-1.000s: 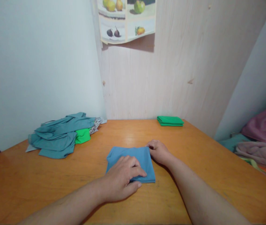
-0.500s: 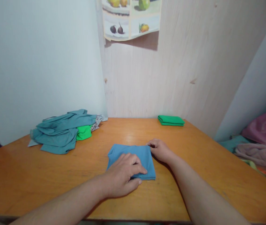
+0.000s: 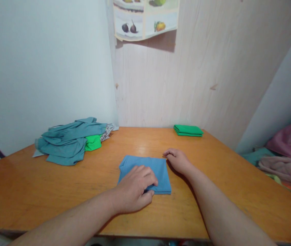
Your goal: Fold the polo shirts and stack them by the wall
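Note:
A folded blue cloth garment (image 3: 161, 174) lies flat on the wooden table in front of me, its layered edge toward me. My left hand (image 3: 136, 186) rests on its near left part, fingers bent over the top and the thumb apart at the front edge. The fingertips press on the fabric without visibly gripping it. By the far right corner of the garment is my right hand (image 3: 177, 160), fingers curled together and slightly off the cloth. Nothing shows between those fingers.
A loose heap of teal clothes (image 3: 66, 140) sits at the table's left, with a bright green piece (image 3: 93, 142) and striped fabric (image 3: 106, 132) beside it. A folded green cloth (image 3: 188, 130) lies at the back right. Bedding (image 3: 286, 165) is beyond the right edge.
My right fingers have come slightly away from the garment's far right corner. My left index finger has bent inward. The garment lies as before, and the camera view has shifted slightly.

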Demonstrator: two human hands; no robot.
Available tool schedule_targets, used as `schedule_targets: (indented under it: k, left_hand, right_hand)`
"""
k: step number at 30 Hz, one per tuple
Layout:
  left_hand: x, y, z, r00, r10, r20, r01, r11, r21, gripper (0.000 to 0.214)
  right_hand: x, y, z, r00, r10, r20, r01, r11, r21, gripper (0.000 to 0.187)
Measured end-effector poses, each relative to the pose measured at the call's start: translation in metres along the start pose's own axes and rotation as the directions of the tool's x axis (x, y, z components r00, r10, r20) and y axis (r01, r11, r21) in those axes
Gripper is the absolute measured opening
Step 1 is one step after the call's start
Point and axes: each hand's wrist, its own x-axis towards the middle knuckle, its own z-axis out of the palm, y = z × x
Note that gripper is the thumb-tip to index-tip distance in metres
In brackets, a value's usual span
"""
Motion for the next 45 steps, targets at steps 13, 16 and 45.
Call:
schedule_targets:
  k: [13,16,45]
  left_hand:
    - [-0.001,0.000,-0.002,1.000,0.015,0.008,-0.016,1.000,0.004,0.021]
    - [-0.001,0.001,-0.002,1.000,0.015,0.006,-0.015,1.000,0.010,0.022]
    - [0.005,-0.102,-0.010,0.689,-0.687,-0.228,0.373,0.607,-0.701,0.016]
  right_hand:
    - [-0.022,-0.044,-0.003,0.969,-0.196,0.152,0.237,0.912,-0.334,0.039]
    - [-0.025,-0.051,-0.005,0.974,-0.174,0.147,0.217,0.909,-0.356,0.041]
    - [-0.037,-0.094,0.012,0.951,-0.267,0.158,0.293,0.938,-0.182,0.057]
